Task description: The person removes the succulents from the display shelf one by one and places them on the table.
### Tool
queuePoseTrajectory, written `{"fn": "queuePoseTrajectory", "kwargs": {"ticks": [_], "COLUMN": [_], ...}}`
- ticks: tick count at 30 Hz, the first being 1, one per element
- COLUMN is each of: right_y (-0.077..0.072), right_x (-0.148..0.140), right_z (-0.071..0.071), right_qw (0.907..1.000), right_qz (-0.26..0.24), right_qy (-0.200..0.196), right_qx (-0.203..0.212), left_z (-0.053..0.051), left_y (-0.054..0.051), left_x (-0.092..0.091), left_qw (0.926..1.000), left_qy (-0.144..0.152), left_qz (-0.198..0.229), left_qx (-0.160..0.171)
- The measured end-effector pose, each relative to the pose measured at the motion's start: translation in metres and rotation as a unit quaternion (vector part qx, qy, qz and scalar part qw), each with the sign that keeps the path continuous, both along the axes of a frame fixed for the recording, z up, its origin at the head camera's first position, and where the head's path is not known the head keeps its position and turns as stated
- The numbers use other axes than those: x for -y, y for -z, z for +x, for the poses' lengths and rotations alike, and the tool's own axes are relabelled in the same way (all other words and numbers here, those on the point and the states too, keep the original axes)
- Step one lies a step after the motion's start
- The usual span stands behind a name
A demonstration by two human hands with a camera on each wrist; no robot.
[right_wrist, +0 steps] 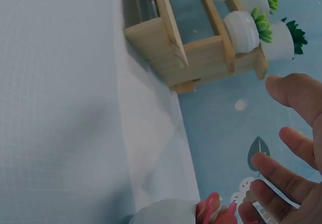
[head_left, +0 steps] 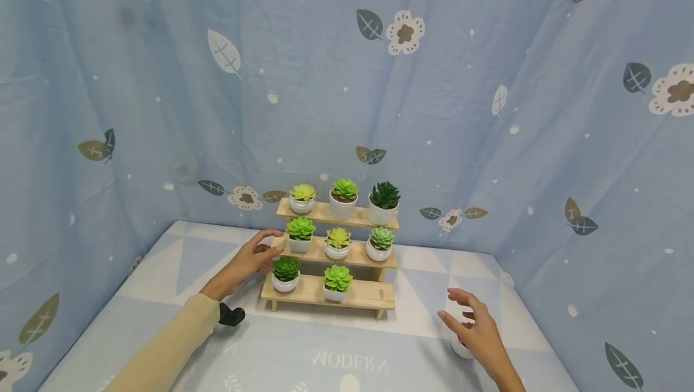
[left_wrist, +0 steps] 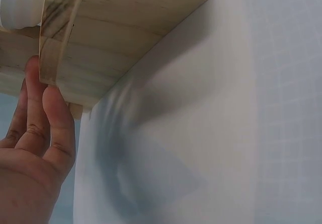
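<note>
A three-tier wooden plant stand (head_left: 310, 293) holds several small potted succulents. My left hand (head_left: 252, 261) is at the left end of the middle shelf; in the left wrist view its thumb and fingers (left_wrist: 61, 133) pinch the tip of the board (left_wrist: 56, 43). Toward the front right, my right hand (head_left: 481, 333) hovers with spread, slightly bent fingers over a white pot (head_left: 461, 348), which it partly hides. The right wrist view shows pinkish-red leaves (right_wrist: 209, 209) on that pot, just beyond the fingertips and apparently not held.
The bottom shelf carries a dark green succulent (head_left: 285, 269) and a bright green one (head_left: 337, 278), with bare wood (head_left: 382, 295) at its right end. A black object (head_left: 231, 315) lies by the left wrist. Blue patterned curtains (head_left: 325, 79) enclose the table.
</note>
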State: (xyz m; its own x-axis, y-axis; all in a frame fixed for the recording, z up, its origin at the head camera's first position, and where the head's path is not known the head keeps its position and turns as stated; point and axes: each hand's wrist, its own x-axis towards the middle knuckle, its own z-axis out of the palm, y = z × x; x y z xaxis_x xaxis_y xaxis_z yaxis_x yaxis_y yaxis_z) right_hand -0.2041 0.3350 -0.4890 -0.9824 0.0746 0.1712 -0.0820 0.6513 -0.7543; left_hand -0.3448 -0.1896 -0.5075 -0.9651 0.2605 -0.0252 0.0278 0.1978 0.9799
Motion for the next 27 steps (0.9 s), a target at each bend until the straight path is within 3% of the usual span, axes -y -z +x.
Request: {"fn": "queuePoseTrajectory", "kwargs": {"ticks": [13, 22, 27], "right_y": [-0.012, -0.015, -0.013], "right_x": [0.005, 0.029, 0.042], "right_z": [-0.002, -0.015, -0.021], "right_qw": [0.9989, 0.9969, 0.9967], "right_qz": [0.026, 0.016, -0.002], "right_qy": [-0.018, -0.044, -0.057], "right_qx": [-0.035, -0.064, -0.059], "left_z": [0.000, -0.002, -0.001], "left_y": [0.002, 0.003, 0.002], "left_x": [0.000, 0.000, 0.000], "left_qw": [1.0000, 1.0000, 1.0000], "left_qy": [0.000, -0.002, 0.004], "left_qz": [-0.001, -0.001, 0.003], "left_qx": [-0.002, -0.006, -0.007]}}
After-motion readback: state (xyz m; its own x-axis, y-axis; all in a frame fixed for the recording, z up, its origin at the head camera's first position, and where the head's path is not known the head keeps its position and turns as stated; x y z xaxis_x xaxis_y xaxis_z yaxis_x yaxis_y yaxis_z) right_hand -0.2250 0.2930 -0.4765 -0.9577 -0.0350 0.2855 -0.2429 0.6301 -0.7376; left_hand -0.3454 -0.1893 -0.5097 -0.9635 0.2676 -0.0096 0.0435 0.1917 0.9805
